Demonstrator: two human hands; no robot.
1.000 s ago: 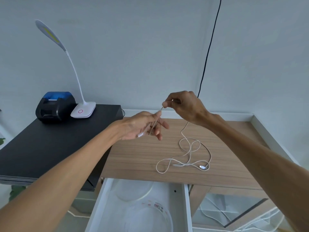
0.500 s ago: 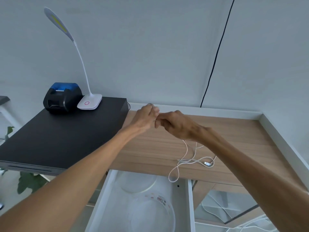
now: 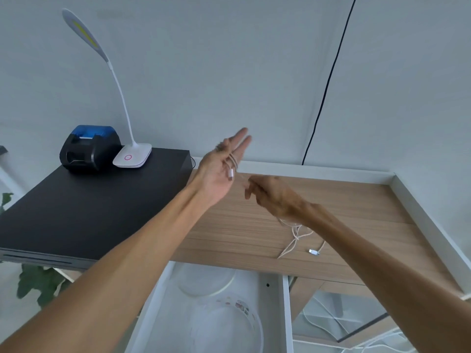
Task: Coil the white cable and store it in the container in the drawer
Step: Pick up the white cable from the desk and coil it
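Note:
My left hand [image 3: 221, 166] is raised over the wooden desk, fingers stretched out, with the white cable [image 3: 295, 236] wrapped around the fingers and one plug hanging at the palm. My right hand [image 3: 274, 194] is just to its right, fingers curled on the cable running down from the left hand. The rest of the cable lies loose on the desk beneath my right wrist, its other plug [image 3: 314, 251] near the desk's front edge. Below, the white drawer [image 3: 287, 314] stands open with a clear round container [image 3: 229, 327] in it.
A black cabinet top [image 3: 84, 207] on the left carries a black-and-blue printer [image 3: 89, 147] and a white desk lamp [image 3: 131, 156]. A black wire [image 3: 323, 98] runs down the wall. A second clear container [image 3: 204, 278] sits at the drawer's back. More cables lie at lower right.
My left hand has opened its fingers and lifted with cable wound around them. My right hand moved down and right, drawing the cable. Less loose cable lies on the desk.

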